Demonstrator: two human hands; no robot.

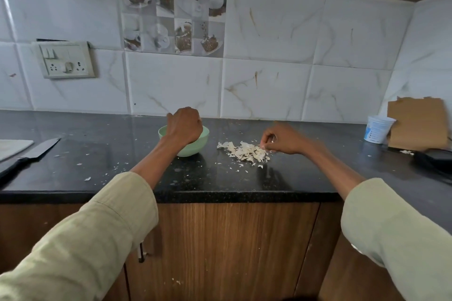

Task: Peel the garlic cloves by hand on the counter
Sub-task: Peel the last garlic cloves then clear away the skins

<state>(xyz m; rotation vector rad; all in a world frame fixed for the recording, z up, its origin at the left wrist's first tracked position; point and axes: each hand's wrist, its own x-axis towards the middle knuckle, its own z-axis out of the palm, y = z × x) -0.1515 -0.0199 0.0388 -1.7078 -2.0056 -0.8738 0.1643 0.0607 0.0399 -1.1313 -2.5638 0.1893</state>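
Observation:
A pale green bowl (195, 146) stands on the black counter (122, 144). My left hand (184, 124) hangs over the bowl with its fingers curled downward into it; what the fingers hold is hidden. To the right lies a heap of white garlic skins (245, 151). My right hand (285, 139) rests at the heap's right end, its fingertips pinching a small white piece there. I cannot tell whether that piece is a clove or a skin. No garlic cloves show plainly; the bowl's inside is hidden by my hand.
A large knife (31, 154) lies at the left beside a light board (12, 148). At the far right stand a white plastic tub (378, 129), torn cardboard (418, 124) and a dark flat object (435, 161). Skin flakes dot the counter.

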